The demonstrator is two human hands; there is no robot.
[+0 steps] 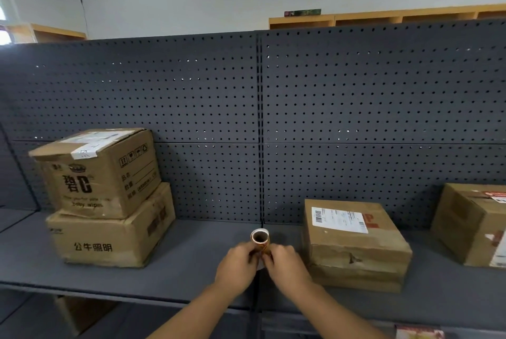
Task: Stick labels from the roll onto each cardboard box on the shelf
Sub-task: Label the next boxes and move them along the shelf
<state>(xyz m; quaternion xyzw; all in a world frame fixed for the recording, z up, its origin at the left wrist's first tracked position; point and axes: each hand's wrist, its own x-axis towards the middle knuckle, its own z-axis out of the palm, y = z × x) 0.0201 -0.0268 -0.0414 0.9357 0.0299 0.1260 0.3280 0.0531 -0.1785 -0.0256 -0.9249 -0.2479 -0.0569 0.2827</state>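
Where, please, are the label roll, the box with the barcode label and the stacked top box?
label roll [259, 237], head view, on its open end.
barcode box [356, 245], head view, on its top face.
stacked top box [90, 182], head view, on its printed front.

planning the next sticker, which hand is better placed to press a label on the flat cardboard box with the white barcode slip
Right, likely: the right hand holds the small label roll beside the flat cardboard box; the left hand is farther.

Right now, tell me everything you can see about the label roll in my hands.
The label roll is a small cylinder held above the grey shelf, between the stacked boxes and the flat box. Its open end faces the camera, showing a dark hollow core with a pale rim; the wrap looks orange-brown and glossy. The left hand and right hand both grip its lower part, hiding the rest.
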